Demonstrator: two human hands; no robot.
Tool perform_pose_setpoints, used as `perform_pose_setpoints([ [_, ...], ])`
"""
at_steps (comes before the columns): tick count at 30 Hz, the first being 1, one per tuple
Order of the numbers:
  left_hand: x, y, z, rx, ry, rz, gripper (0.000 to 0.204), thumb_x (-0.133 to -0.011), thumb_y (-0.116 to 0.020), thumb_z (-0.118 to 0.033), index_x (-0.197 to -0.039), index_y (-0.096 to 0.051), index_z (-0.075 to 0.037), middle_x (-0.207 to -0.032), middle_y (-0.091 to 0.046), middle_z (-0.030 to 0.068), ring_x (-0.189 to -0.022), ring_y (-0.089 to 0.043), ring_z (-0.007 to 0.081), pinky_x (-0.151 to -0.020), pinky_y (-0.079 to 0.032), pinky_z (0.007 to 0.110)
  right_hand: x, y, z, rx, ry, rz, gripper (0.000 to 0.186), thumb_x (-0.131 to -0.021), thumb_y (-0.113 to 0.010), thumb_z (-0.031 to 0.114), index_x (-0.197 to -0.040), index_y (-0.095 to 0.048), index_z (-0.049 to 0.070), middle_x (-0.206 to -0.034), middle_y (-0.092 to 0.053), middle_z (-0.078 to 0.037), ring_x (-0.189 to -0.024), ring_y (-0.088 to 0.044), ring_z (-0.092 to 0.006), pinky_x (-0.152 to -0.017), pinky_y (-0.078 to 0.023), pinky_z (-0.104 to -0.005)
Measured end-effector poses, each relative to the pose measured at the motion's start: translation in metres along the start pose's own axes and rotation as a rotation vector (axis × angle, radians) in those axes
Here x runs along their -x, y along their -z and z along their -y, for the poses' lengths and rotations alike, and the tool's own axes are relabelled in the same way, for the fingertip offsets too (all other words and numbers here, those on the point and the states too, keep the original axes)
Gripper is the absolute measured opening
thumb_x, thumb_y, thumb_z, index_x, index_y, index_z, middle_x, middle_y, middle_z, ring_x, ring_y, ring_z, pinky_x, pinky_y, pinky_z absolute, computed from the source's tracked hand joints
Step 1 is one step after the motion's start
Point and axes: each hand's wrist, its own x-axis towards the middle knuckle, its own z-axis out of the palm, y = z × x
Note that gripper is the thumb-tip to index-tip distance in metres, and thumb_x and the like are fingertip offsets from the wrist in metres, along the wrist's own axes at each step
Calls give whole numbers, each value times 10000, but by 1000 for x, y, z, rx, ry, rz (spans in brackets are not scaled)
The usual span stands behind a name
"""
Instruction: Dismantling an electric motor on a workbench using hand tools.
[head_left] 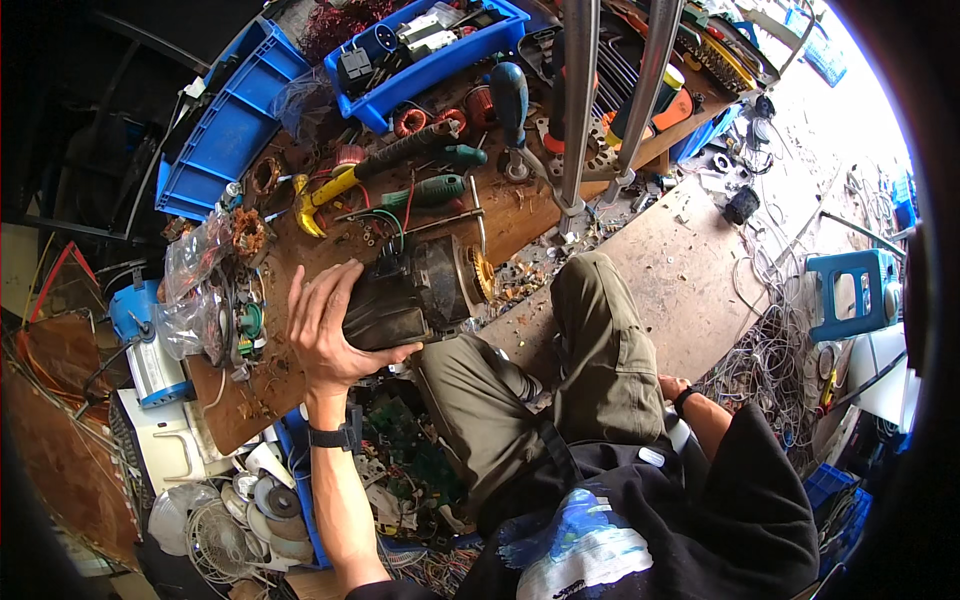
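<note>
My left hand (323,322) grips the end of a dark, cylindrical motor housing (395,300) lying on the wooden bench (530,212). A brass-coloured toothed ring (482,275) is at the housing's right end, beside an upright metal rod. Just behind lie a green-handled screwdriver (435,190) and a hammer (318,200) with a yellow head. My right hand (672,388) rests low beside my right thigh, partly hidden by my trouser leg, its visible fingers curled; whether it holds anything is hidden.
Blue bins (230,120) of parts stand at the back, near two vertical metal poles (580,100). Copper coils and bagged parts cover the left. Tangled cables (745,350), a blue plastic stool (850,295) and a wide board (680,250) are to the right. Scrap boards lie below the bench.
</note>
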Motion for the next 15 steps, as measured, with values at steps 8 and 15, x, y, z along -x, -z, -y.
perform_pose_setpoints([
  [8, -7, 0, -2, -17, -2, -4, 988, -635, -848, -784, -1283, -720, -49, -1229, -738, 106, -1136, -713, 312, -1179, -426, 603, -20, 0, -12, 25, 2, 16, 421, -817, -778, 393, -1140, -780, 123, -1169, -773, -165, -1065, -751, -321, -848, -602, -487],
  [15, 11, -2, 6, 18, 40, -44, 961, -638, -848, -777, -1256, -731, -50, -1204, -744, 107, -1118, -717, 311, -1184, -427, 592, -79, -25, -81, 97, -48, 40, 425, -791, -805, 374, -1130, -781, 118, -1137, -778, -167, -1021, -759, -328, -820, -605, -481],
])
